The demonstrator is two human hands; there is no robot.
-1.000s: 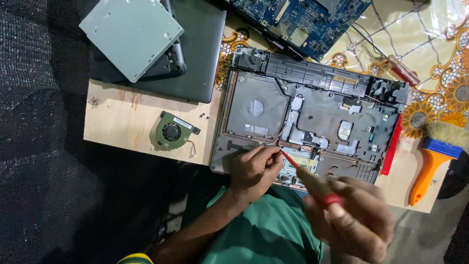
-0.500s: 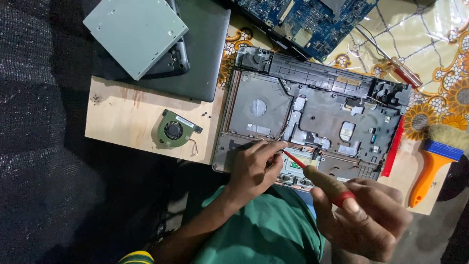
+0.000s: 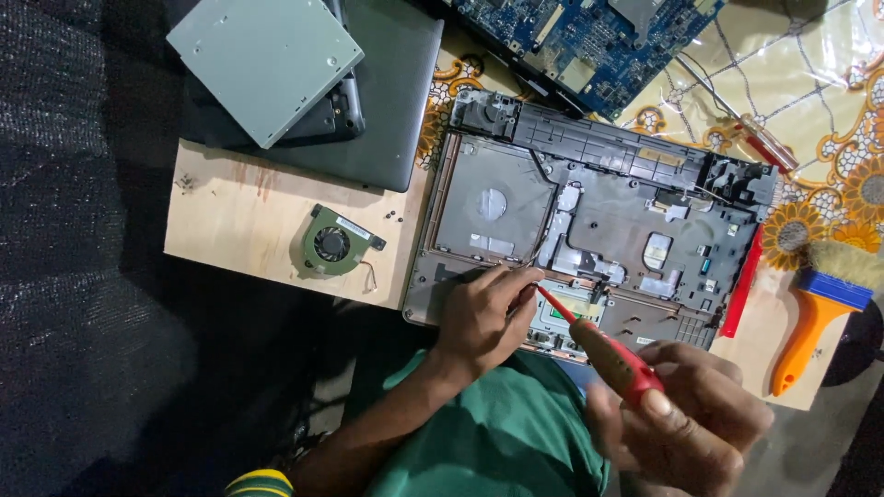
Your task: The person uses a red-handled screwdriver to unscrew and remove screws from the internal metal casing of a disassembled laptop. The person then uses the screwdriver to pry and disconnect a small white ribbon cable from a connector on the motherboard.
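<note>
The red screwdriver (image 3: 603,350) is gripped in the right hand (image 3: 681,414), and the laptop base (image 3: 589,230) is pinned by left hand (image 3: 483,317) fingertips; a slipped tip could gouge that green board (image 3: 566,317).

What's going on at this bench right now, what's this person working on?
A person is working on an opened laptop base lying on a wooden board. The right hand holds a red-handled screwdriver with its tip at the base's near edge, where the left hand rests with fingertips beside the tip. A small cooling fan lies loose on the board, a blue circuit board sits behind the base, and an orange-handled brush lies at the right.
</note>
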